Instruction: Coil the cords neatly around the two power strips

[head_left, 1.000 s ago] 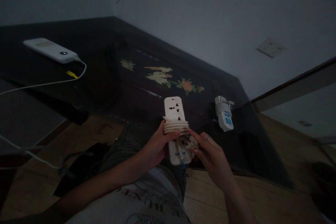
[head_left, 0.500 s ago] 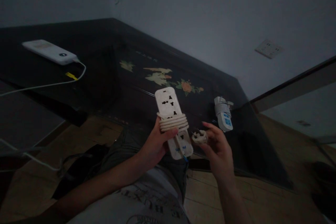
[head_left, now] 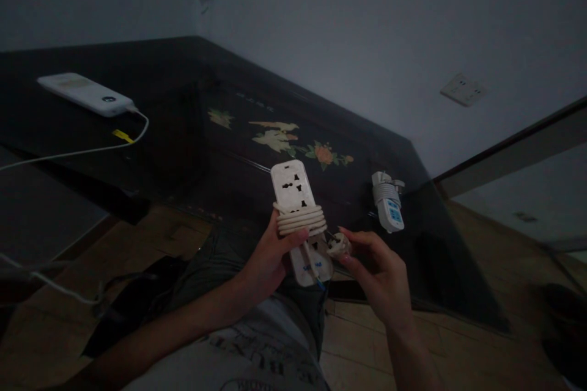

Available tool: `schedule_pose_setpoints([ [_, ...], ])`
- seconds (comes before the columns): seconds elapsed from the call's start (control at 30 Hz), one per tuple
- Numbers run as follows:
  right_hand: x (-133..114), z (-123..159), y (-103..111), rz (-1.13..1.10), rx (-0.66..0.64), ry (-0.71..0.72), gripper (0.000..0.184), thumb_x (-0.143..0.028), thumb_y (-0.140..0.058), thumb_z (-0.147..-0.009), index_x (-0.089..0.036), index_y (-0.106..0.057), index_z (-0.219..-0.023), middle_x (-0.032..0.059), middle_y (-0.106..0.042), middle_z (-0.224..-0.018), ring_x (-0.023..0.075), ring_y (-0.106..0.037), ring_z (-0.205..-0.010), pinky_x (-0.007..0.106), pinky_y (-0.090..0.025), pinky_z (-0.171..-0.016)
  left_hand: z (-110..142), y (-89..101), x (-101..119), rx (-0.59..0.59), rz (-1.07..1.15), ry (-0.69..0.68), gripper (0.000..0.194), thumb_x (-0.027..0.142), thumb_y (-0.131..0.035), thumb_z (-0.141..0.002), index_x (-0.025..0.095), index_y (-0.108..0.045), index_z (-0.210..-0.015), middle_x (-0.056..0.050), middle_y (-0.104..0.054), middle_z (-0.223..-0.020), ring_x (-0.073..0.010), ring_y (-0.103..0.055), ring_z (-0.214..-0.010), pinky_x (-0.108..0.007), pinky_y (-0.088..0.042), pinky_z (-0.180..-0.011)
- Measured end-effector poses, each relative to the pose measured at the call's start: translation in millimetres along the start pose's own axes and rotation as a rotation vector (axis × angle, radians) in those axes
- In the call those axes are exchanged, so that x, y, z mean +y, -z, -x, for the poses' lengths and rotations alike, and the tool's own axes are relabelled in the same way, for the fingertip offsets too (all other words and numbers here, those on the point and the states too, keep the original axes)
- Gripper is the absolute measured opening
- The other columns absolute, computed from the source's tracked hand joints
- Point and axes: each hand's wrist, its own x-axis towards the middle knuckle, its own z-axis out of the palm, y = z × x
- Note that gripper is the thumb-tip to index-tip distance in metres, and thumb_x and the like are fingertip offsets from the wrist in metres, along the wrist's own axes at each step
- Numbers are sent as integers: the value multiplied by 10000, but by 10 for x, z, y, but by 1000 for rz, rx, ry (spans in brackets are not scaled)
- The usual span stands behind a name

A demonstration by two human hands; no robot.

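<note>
My left hand (head_left: pixel 270 256) is closed around a white power strip (head_left: pixel 293 182), its thumb pressing on the off-white cord (head_left: pixel 300 220) wound in several turns about the strip's middle. Blue lettering shows at the strip's near end. Between the thumb and fingers of my right hand (head_left: pixel 373 263) is the cord's plug (head_left: pixel 338 245), its metal prongs pointing left toward the strip's lower right edge. Whether the prongs touch the strip I cannot tell.
A dark table (head_left: pixel 183 91) bears a painted bird-and-flower pattern. On its right lies a second power strip (head_left: pixel 389 201) with blue sockets and wound cord. A white power bank (head_left: pixel 85 93) with a cable lies at left. A wall socket (head_left: pixel 463 90) is on the right wall.
My right hand has brought the plug leftward, close against the power strip. The strip in my left hand sits slightly lower in view.
</note>
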Motion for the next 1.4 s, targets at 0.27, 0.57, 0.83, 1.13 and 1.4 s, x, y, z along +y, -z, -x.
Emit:
schedule_pose_setpoints([
  [0.27,-34,-98,111,-23,-154,-40,208,-277,-667,-811,-240,-687,-1015,36,-701,-916,175,-667,-804,292,-553,-686,-45,27,7,-36,-14,77,604,240,-807,-643,208,-515,-1171,-61,-664,-1051,-210,-647,-879,-339,-528,-760],
  [0.57,36,-151,135,-167,-249,-214,211,-303,-686,-793,-230,-679,-991,25,-692,-881,142,-640,-724,250,-526,-616,-82,70,-23,-58,-26,87,544,228,-782,-686,196,-510,-1156,-62,-661,-1038,-197,-644,-874,-339,-525,-770],
  [0.83,23,-117,73,-248,-189,-227,212,-309,-691,-787,-212,-667,-973,50,-708,-913,172,-674,-795,283,-559,-677,-64,36,22,-36,-44,87,611,186,-815,-630,212,-514,-1161,-63,-667,-1071,-203,-653,-899,-331,-514,-810],
  [1.13,12,-24,-47,17,15,9,211,-242,-675,-791,-215,-620,-993,0,-615,-755,132,-598,-657,225,-493,-561,-29,7,18,0,-43,37,634,206,-818,-619,233,-516,-1176,-52,-663,-1097,-221,-649,-936,-343,-514,-816],
  [1.4,-98,-44,-100,223,36,247,212,-189,-639,-812,-210,-579,-1014,-30,-573,-698,95,-535,-536,195,-449,-479,-41,25,-4,14,-38,2,566,214,-803,-651,233,-522,-1142,-29,-667,-1048,-180,-649,-867,-306,-526,-758],
])
